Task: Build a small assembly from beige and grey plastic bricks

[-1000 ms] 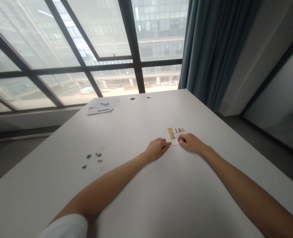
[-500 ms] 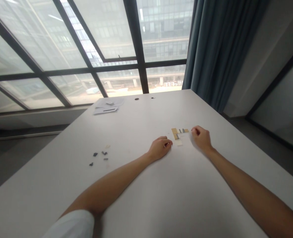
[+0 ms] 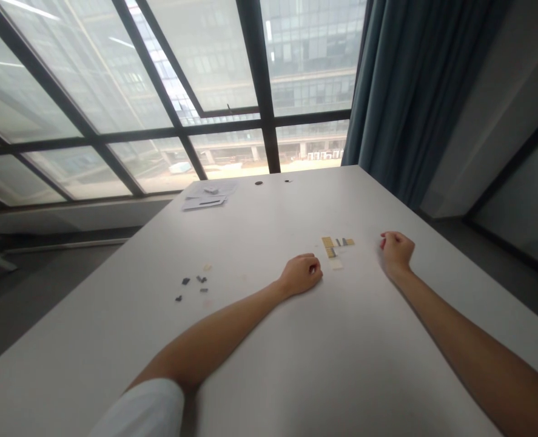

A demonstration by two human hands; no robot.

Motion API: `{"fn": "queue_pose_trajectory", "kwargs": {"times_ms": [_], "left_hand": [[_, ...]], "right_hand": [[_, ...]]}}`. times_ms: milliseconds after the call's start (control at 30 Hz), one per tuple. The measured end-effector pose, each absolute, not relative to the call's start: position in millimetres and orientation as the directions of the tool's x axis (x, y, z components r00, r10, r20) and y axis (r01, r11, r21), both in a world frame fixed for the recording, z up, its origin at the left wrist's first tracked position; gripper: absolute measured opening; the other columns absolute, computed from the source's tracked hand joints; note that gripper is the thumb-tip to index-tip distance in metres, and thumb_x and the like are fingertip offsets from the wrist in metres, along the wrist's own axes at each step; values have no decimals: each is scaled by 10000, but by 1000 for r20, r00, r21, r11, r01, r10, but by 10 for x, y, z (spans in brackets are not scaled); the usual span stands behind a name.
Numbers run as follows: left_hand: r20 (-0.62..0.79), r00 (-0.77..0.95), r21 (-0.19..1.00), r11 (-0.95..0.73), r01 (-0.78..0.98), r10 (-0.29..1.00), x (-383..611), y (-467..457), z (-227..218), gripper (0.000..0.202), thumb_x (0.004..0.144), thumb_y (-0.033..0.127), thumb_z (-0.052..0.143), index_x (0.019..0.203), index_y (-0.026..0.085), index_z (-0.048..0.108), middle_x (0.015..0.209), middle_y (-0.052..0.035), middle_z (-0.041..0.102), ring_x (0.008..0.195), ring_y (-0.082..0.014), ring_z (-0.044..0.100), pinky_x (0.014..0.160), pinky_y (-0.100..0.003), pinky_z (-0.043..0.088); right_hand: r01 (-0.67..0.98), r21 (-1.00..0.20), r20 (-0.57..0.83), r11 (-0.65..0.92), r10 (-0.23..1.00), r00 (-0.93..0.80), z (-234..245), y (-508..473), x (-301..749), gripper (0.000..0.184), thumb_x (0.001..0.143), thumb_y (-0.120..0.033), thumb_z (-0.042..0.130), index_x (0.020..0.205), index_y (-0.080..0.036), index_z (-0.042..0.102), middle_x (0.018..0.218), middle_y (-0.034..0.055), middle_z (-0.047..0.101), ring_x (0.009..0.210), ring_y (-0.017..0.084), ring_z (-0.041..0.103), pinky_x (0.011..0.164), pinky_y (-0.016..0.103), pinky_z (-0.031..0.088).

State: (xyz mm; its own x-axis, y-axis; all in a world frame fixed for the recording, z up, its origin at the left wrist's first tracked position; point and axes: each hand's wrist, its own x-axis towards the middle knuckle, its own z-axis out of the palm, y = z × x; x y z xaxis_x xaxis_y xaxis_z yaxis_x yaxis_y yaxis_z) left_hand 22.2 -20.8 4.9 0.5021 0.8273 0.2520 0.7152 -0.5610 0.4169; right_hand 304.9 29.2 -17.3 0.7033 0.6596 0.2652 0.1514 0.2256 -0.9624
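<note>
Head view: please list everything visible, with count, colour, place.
piece cluster: 1, yellow with grey, between hands
cream piece: 1, cream, cluster's near side
dark pieces: about 5, dark grey, table's left
pale piece: 1, yellowish, beyond dark pieces
papers: several, white, far left corner
dark items: 2, dark, far edge
table: 1, white, centre
window: 1, dark-framed, behind table
curtain: 1, blue, right of window
sleeve: 1, white, left arm
left hand: 1, left of cluster
right hand: 1, right of cluster
</note>
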Motion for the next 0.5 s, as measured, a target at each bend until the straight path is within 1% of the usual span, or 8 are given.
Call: {"fn": "queue_pose_trajectory", "kwargs": {"times_ms": [100,300,500], "left_hand": [[224,520,393,-565,726,824,221,-208,49,198,850,222,498,737,186,656,788,-22,646,720,-143,555,661,-251,388],[225,579,320,-621,716,784,219,-206,21,185,844,238,505,703,195,617,783,-17,648,758,-150,574,673,-257,392],[197,572,333,-603,725,797,222,-228,45,169,838,245,513,725,195,628,822,-23,669,778,-151,588,686,-250,406]], "right_hand": [[113,-971,228,211,670,707,-215,315,3070,154,645,-241,516,630,-159,646,449,-27,509,428,103,432,390,202,278],[148,-968,249,204,688,682,-220,296,3050,158,649,-238,518,640,-156,653,448,-25,509,435,106,436,388,201,281],[215,-955,295,202,668,683,-143,220,3001,182,657,-236,504,660,-149,664,459,-21,510,438,110,442,404,209,292]]}}
